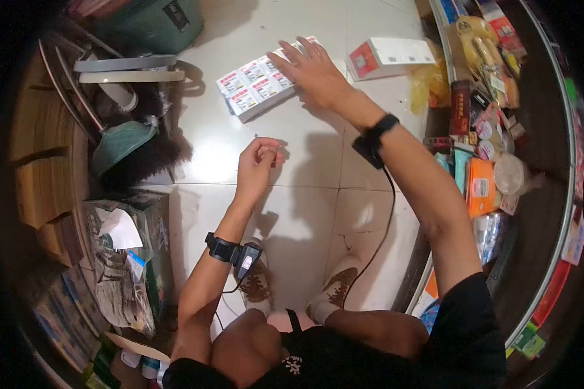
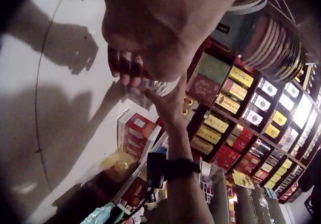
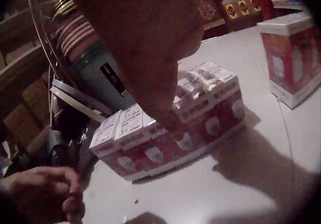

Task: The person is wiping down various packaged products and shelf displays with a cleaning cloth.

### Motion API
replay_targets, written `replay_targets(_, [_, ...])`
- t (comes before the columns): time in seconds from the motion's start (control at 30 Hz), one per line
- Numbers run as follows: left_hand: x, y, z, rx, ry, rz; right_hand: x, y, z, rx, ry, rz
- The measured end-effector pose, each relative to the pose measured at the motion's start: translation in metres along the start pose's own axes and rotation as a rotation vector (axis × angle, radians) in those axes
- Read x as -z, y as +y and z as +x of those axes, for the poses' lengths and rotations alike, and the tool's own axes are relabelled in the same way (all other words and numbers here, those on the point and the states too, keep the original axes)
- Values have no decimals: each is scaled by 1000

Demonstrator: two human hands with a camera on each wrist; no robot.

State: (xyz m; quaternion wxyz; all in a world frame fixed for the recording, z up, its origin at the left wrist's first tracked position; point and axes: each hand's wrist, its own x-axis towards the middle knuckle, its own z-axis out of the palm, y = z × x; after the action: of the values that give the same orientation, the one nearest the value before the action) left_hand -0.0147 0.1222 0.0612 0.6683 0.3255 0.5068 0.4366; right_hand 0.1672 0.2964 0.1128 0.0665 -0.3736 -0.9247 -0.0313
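Observation:
A pack of small white boxes with red and yellow print [image 1: 256, 84] lies on the floor tiles; its pink-red side with pale bulb-like shapes [image 3: 154, 155] faces the right wrist camera. My right hand [image 1: 318, 79] rests over the pack's right part, fingers spread across the top; in the right wrist view the hand [image 3: 150, 68] hides part of the boxes. Nearer my body, my left hand [image 1: 258, 162] hovers above the floor, fingers loosely bent, holding nothing. That left hand [image 3: 42, 194] shows at the lower left of the right wrist view, apart from the pack.
Another red and white box [image 1: 392, 58] stands to the right, by a yellow plastic bag [image 1: 429, 84]. A shelf of small goods [image 1: 483, 175] runs along the right. At left are a dustpan [image 1: 124, 146], a green bin [image 1: 152, 26] and a filled bag [image 1: 120, 272].

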Motion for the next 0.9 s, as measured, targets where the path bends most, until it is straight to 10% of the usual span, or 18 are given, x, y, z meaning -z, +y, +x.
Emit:
replay_targets(0.23, [27,2,-3,-4,151,-20,-50,14,58,96,-264,-45])
replay_targets(0.4, [39,-14,-3,-35,157,-43,1,3,14,-59,-261,-5])
replay_targets(0.73, [-9,-21,4,-16,22,24,215,-73,-254,-648,-269,143])
replay_targets(0.9, [-43,-20,-4,6,-105,55,303,-86,-393,-1217,-200,185])
